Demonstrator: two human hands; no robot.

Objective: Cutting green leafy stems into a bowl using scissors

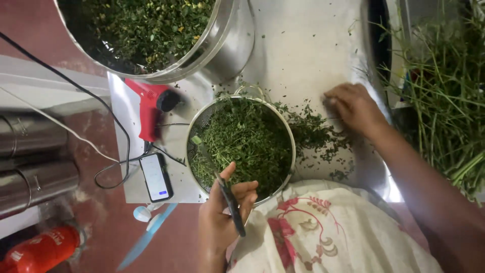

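I am noting the left hand [222, 212] gripping scissors [225, 189] over the strainer [202, 121] of cut greens [247, 141] — trimming step. Right hand [353, 106] is pressing, fingers curled, on loose leaves [313, 134] — gathering seems due.

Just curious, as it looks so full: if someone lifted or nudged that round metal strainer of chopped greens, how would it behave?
The strainer is thin wire mesh heaped with loose leaves, so probably light. Its rounded bowl may rock or tip if pushed. Bits already lie scattered on the sheet, so leaves would likely spill.
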